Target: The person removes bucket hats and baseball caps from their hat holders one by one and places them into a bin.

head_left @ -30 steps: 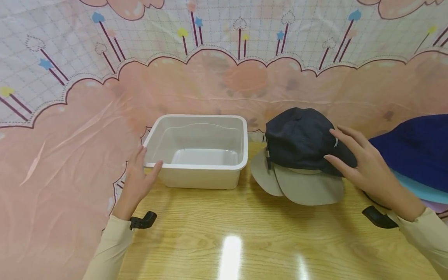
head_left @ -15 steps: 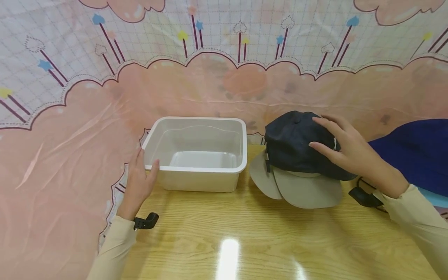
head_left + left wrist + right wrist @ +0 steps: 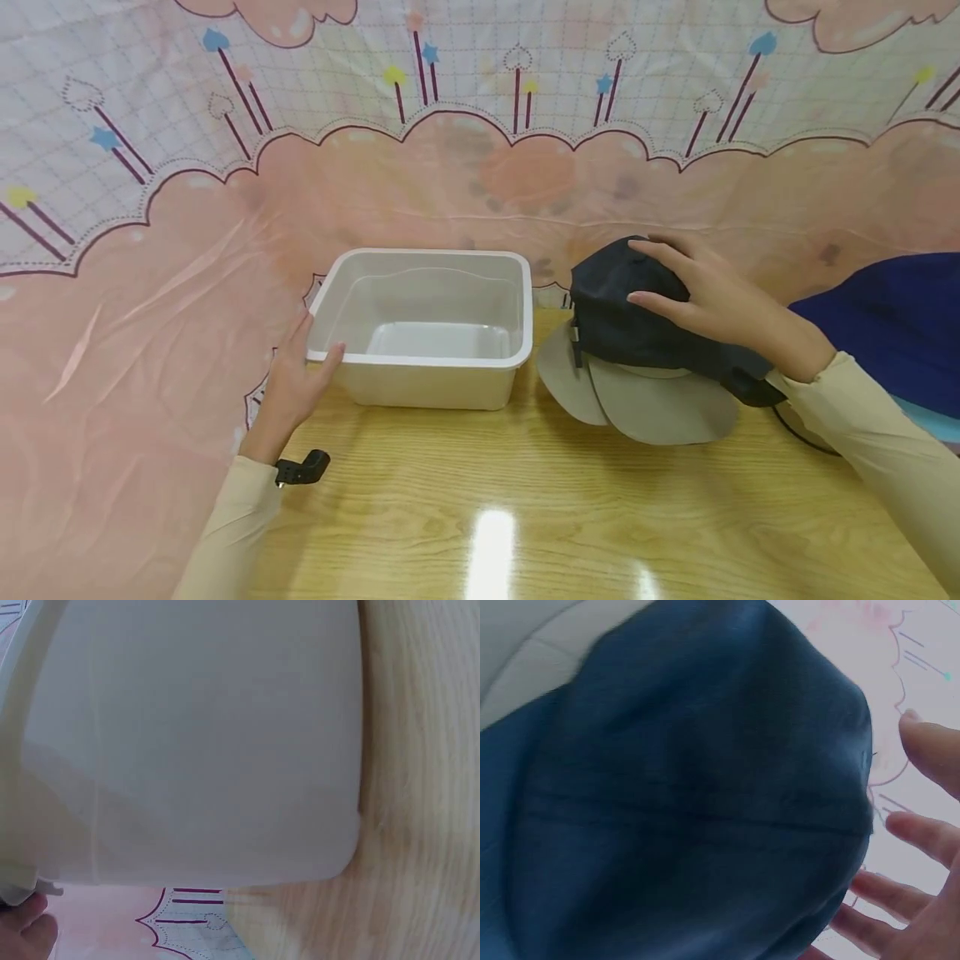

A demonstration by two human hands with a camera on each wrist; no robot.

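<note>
Your wooden table (image 3: 390,508) bears a pale bin (image 3: 423,385) at 11 o'clock, stacked caps (image 3: 652,404) at 1, probably hats (image 3: 892,325) at 2.

The storage bin (image 3: 423,386) looks like smooth plastic with a soft sheen. The dark baseball cap (image 3: 603,329) and beige cap (image 3: 663,408) appear to be matt cloth. The tabletop (image 3: 397,492) shows glossy wood grain; the printed backdrop (image 3: 142,350) resembles creased, faintly shiny fabric.

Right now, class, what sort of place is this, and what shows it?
Probably an indoor tabletop workspace, the wider room unseen: a yellow wood-grain table, a pink-and-white printed sheet behind it, and a rectangular off-white plastic tub.
</note>
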